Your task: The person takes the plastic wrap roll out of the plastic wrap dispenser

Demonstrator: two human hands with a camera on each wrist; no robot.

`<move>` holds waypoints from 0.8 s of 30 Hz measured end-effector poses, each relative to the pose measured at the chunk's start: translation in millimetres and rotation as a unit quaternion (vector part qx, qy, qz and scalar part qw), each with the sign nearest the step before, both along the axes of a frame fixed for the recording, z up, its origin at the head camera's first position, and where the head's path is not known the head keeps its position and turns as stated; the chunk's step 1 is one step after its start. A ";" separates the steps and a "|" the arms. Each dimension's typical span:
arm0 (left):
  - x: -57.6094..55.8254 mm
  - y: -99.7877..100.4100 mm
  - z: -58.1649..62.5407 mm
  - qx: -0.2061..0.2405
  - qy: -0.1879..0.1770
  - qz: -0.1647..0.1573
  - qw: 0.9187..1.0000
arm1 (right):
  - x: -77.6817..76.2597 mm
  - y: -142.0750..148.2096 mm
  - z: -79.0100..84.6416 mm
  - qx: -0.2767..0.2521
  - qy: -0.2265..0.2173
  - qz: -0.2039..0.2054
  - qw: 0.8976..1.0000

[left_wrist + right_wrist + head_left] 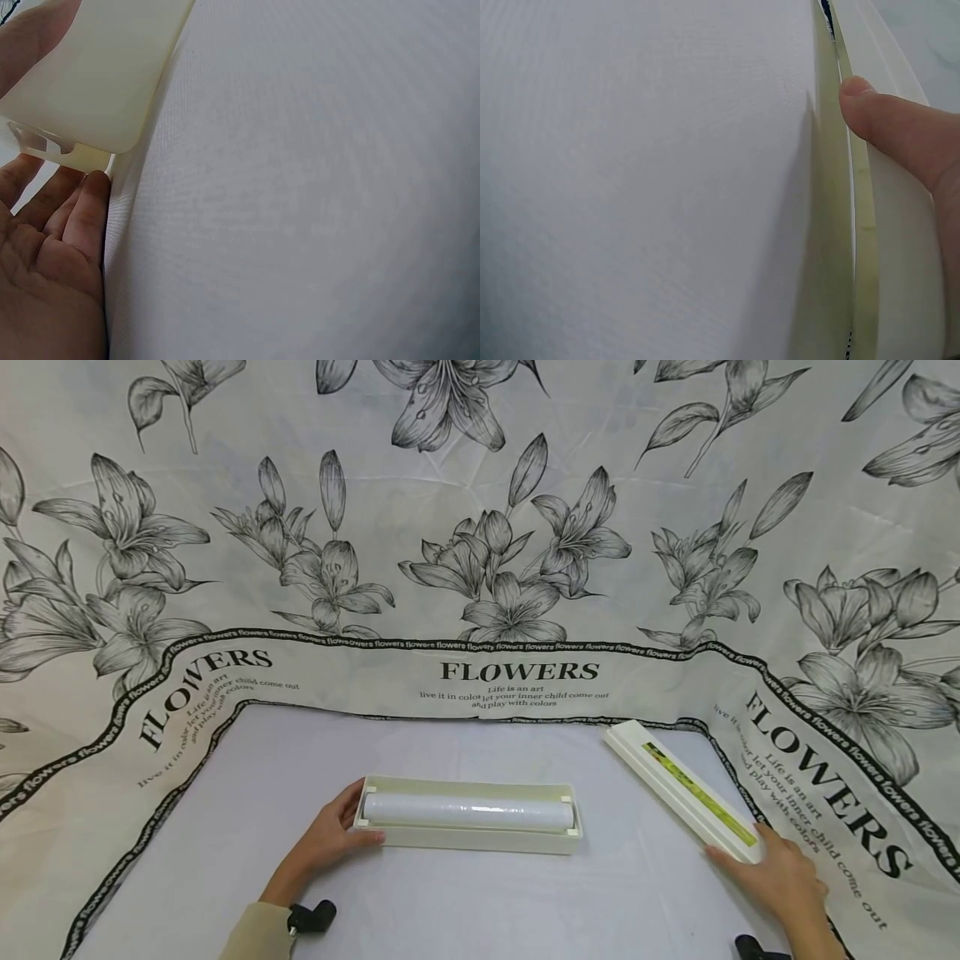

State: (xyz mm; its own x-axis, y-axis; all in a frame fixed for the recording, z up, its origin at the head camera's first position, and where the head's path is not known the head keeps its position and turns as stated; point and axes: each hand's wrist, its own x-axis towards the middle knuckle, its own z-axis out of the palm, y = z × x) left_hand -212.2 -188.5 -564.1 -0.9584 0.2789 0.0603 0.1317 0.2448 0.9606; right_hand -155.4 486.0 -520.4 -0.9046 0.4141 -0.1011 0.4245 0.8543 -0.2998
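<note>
A cream plastic cling film box (472, 840) lies lidless on the white cloth, its long side facing me. Inside it rests a shiny white roll of cling film (468, 811). My left hand (330, 839) grips the box's left end, thumb at the front and fingers behind; the left wrist view shows fingertips against the end of the box (97, 82). On the right, my right hand (783, 868) holds the near end of the long cream lid (675, 789), which has a yellow-green label and slants away to the left. The right thumb lies along the lid's edge (904, 262).
A white cloth (480, 902) covers the work surface. Around and behind it runs a floral fabric (525, 685) with black borders and printed "FLOWERS" lettering. A dark wrist-worn device (313, 917) sits at the left cuff, and another (757, 947) at the right wrist.
</note>
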 end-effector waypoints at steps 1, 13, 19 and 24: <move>0.0 0.2 0.0 0.000 -0.001 0.000 1.000 | -0.2 0.2 -0.3 0.001 0.000 0.000 1.000; 1.0 -0.6 -0.2 -0.001 0.001 -0.003 1.000 | -2.8 -1.4 -7.1 0.016 0.012 0.005 1.000; 0.7 -0.6 0.2 -0.002 0.004 -0.001 1.000 | -3.6 -3.7 -12.1 0.011 0.010 0.003 1.000; 0.3 -0.7 0.1 -0.004 0.004 0.001 1.000 | -4.0 -5.6 -13.7 0.011 0.012 0.000 1.000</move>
